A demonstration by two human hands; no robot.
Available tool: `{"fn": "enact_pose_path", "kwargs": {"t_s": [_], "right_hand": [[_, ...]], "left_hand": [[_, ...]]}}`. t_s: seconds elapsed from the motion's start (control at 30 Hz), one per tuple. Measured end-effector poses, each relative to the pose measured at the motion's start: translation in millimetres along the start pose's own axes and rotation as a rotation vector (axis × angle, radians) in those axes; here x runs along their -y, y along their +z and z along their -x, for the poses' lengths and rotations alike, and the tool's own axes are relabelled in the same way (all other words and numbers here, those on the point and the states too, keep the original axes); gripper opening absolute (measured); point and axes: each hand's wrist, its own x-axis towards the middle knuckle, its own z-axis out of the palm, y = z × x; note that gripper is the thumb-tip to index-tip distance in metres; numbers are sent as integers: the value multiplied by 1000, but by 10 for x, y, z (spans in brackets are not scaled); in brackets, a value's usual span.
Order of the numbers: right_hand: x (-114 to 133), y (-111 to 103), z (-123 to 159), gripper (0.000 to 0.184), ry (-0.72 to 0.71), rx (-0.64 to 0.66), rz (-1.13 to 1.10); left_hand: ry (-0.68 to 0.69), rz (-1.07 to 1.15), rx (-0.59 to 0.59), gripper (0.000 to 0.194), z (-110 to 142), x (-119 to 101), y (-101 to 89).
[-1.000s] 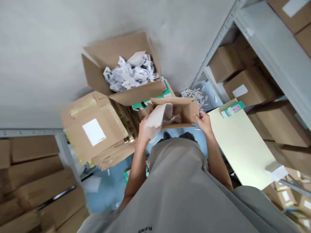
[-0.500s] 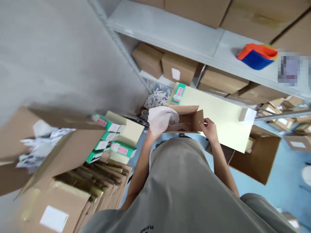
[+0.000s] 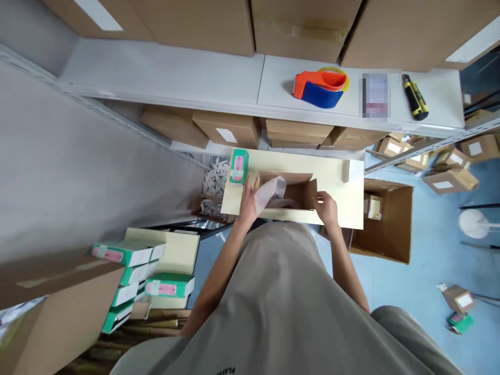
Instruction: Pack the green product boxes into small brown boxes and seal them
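Note:
A small open cardboard box sits on the pale yellow tabletop. White packing paper lines its left part and rises over the left end. My left hand is at that left end, fingers stretched out and apart, with the paper against its inner side. At the opposite end, my right hand pinches the box's right flap between thumb and fingers. Just beyond my left fingertips lies a green box with a pink picture. A small white box stands at the table's right side.
On the grey shelf ahead are an orange and blue tape dispenser and a yellow and black utility knife. Stacked green boxes stand at lower left. A large open carton is right of the table.
The cardboard box has come down onto the table. My left hand's fingers have opened out from behind the paper, while my right hand keeps hold of the flap. The view has turned right.

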Motion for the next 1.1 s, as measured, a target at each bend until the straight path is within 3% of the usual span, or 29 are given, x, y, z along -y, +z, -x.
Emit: {"fn": "enact_pose_path", "kwargs": {"t_s": [0.07, 0.13, 0.23, 0.3, 0.5, 0.6, 0.7, 0.8, 0.83, 0.93, 1.0, 1.1], "right_hand": [[156, -49, 73, 38, -91, -97, 7], [354, -105, 130, 46, -210, -66, -31], [627, -130, 107, 62, -341, 211, -36], [745, -69, 4, 68, -378, 352, 81], [869, 330, -398, 39, -276, 518, 600], [893, 470, -466, 31, -238, 537, 670], [884, 493, -434, 25, -231, 541, 665], [837, 411, -350, 24, -271, 512, 648], [819, 369, -318, 25, -286, 490, 635], [776, 237, -228, 27, -294, 433, 576], [758, 159, -179, 29, -274, 425, 536], [725, 76, -125, 31, -242, 416, 500]], "left_hand": [[127, -59, 5, 71, -17, -151, -11], [245, -106, 77, 55, -89, -310, 12], [260, -195, 227, 30, -307, -492, 114], [193, -267, 306, 28, -481, -548, 205], [-17, -413, 421, 32, -743, -583, 357], [28, -296, 321, 31, -720, -548, 221], [-35, -147, 24, 34, -778, -293, -79], [-321, -155, -237, 57, -969, 208, -345], [-431, -156, -257, 73, -1038, 391, -381], [-708, -94, -120, 112, -1163, 826, -304], [-764, -52, -74, 116, -1158, 980, -162], [-757, 13, -89, 99, -1094, 1075, 20]]}}
